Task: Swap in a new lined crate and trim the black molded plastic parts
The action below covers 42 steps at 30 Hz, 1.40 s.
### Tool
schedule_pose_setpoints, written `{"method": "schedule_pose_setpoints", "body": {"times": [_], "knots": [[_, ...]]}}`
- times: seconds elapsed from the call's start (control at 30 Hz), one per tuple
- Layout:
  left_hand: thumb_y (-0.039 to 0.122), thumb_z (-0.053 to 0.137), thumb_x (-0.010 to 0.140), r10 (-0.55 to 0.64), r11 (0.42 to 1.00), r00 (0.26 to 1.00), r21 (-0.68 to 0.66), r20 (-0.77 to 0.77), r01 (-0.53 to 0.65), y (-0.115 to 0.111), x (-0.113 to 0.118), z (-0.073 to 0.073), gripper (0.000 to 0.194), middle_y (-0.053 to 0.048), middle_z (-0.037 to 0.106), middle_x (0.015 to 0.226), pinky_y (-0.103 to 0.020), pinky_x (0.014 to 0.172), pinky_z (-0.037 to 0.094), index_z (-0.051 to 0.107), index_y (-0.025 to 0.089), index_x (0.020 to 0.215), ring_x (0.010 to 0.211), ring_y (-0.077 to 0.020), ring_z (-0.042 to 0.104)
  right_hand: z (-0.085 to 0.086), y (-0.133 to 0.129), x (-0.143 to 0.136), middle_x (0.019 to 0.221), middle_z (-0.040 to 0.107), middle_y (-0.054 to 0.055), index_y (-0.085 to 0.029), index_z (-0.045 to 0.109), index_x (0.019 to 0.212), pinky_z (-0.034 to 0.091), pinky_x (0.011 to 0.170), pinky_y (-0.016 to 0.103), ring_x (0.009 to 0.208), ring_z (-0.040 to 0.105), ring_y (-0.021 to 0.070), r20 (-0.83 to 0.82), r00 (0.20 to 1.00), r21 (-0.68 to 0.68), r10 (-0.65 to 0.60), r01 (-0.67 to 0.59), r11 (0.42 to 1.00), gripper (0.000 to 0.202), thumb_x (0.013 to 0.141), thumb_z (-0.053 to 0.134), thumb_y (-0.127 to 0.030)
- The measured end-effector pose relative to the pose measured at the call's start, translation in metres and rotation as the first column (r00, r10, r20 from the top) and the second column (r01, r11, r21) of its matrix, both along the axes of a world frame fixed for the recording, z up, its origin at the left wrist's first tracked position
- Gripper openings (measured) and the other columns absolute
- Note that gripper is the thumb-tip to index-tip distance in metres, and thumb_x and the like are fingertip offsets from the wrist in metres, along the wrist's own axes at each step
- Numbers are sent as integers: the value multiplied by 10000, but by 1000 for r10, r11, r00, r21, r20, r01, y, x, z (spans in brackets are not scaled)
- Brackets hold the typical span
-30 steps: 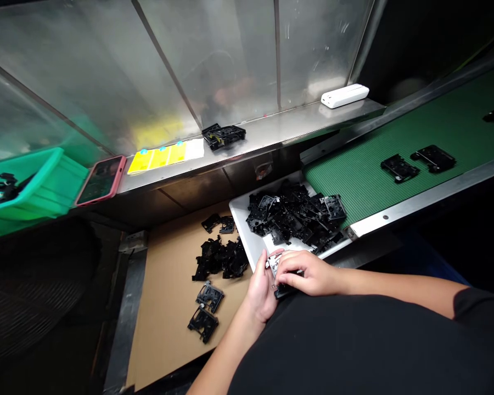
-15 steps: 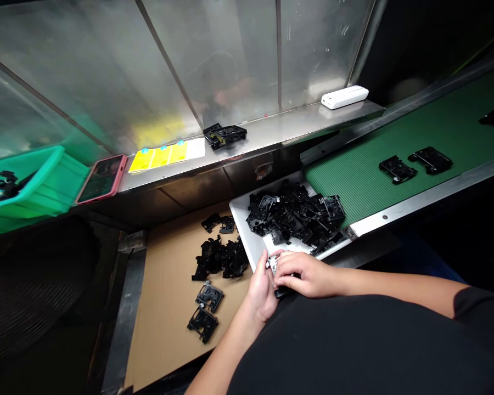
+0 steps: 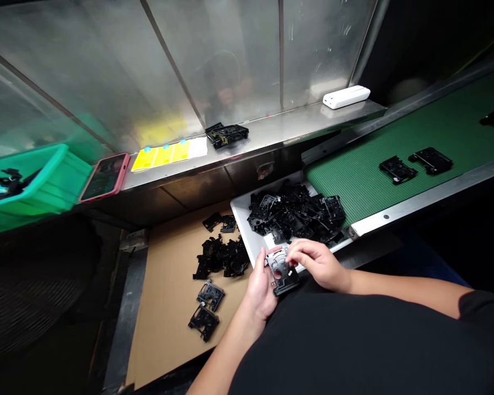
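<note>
Nearest is the person's black shirt (image 3: 354,345). Just in front of it, above the near edge of a white tray (image 3: 239,218), a black slotted part (image 3: 283,274) sits in the left hand (image 3: 263,291), whose thumb and fingers grasp it along its left side. The right hand (image 3: 323,266) has its fingers bent and the fingertips at the part's upper right edge; I cannot tell whether they pinch it.

To the left, a brown cardboard sheet (image 3: 160,318) covers the work surface. Two similar parts (image 3: 203,322) lie together on its nearer half; beyond them a dark cluster (image 3: 220,258) reaches close to the tray's side, and a smaller pair (image 3: 228,223) lies farther back.

The tray holds a tangled heap (image 3: 294,214), which stands between the hands and the green ribbed belt (image 3: 354,181) stretching off to the right. Two parts (image 3: 431,160) lie near each other on the belt, another at its far right.

Behind runs a metal shelf (image 3: 280,134), bearing a pink-edged phone (image 3: 105,177), yellow labels (image 3: 160,156), black pieces (image 3: 227,135) and a white device (image 3: 346,97). A green bin (image 3: 53,186) stands at far left. Dull metal panels (image 3: 239,44) close the back.
</note>
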State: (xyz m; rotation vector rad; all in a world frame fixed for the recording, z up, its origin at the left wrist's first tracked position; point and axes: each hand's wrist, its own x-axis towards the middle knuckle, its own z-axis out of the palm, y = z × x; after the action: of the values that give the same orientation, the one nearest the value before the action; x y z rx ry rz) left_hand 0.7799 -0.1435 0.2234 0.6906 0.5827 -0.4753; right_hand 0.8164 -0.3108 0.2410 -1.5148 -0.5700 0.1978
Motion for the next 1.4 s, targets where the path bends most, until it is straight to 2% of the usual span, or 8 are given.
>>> {"method": "schedule_pose_setpoints", "body": {"times": [0.13, 0.23, 0.33, 0.43, 0.63, 0.9, 1.27, 1.4], "knots": [[594, 588, 888, -73, 909, 977, 417, 199, -17, 41, 15, -18, 515, -116, 678, 1178, -396, 766, 596, 554, 234, 1256, 977, -265, 707, -5, -9, 2, 882, 642, 44, -200, 724, 933, 509, 782, 311, 831, 615, 171, -49, 989, 9, -138, 138, 990, 240, 1027, 556, -342], [531, 592, 894, -247, 384, 931, 910, 267, -159, 90, 37, -38, 540, -161, 584, 1352, -500, 1015, 509, 516, 222, 1330, 1225, -308, 604, -9, -17, 3, 898, 636, 40, -198, 728, 945, 501, 790, 306, 834, 609, 164, -80, 983, -17, -164, 163, 986, 240, 1028, 554, -340], [511, 549, 915, -357, -169, 934, 983, 2, -67, 129, 58, -51, 563, -206, 463, 1498, -635, 1151, 315, 512, 210, 1390, 1435, -391, 383, -12, -22, 3, 880, 628, 33, -195, 726, 940, 497, 795, 306, 829, 605, 162, -100, 980, -43, -174, 171, 984, 247, 1030, 549, -343], [506, 571, 903, -378, -403, 919, 913, -111, -55, 133, 72, -55, 573, -221, 321, 1605, -705, 1163, 204, 534, 204, 1389, 1519, -445, 177, -14, -24, 3, 871, 625, 33, -192, 725, 939, 495, 796, 307, 830, 605, 164, -102, 979, -53, -178, 174, 983, 252, 1031, 546, -344], [457, 511, 952, -642, -70, 767, 995, 8, -70, 60, 103, -82, 386, -150, 632, 1295, -459, 1073, 434, 614, 208, 1229, 1242, -308, 566, -14, -25, 4, 887, 636, 39, -190, 722, 947, 491, 791, 308, 832, 609, 168, -129, 974, -63, -189, 182, 981, 249, 1028, 550, -352], [304, 659, 833, -618, 69, 786, 993, -33, 96, -8, 123, -152, 141, -46, 654, 737, -316, 669, 459, 618, 182, 890, 677, -202, 609, -20, -25, 5, 898, 642, 42, -199, 734, 948, 482, 775, 307, 821, 606, 171, -164, 971, -71, -173, 164, 984, 244, 1021, 563, -356], [120, 551, 815, -577, 331, 706, 908, 410, -256, 58, 51, -84, 199, -86, 598, 1242, -455, 1168, 341, 689, 233, 903, 1307, -261, 511, -24, -21, 17, 850, 635, 26, -189, 731, 915, 479, 803, 295, 832, 600, 166, -224, 946, -72, -236, 225, 972, 247, 1012, 580, -358], [219, 642, 874, -181, 736, 762, 600, 622, -315, 44, 28, -64, 31, -75, 478, 1481, -511, 1175, 355, 650, 222, 844, 1383, -306, 488, -28, -8, 22, 882, 658, 33, -184, 740, 919, 495, 832, 303, 858, 622, 170, -230, 963, -31, -137, 134, 991, 248, 1006, 592, -363]]}}
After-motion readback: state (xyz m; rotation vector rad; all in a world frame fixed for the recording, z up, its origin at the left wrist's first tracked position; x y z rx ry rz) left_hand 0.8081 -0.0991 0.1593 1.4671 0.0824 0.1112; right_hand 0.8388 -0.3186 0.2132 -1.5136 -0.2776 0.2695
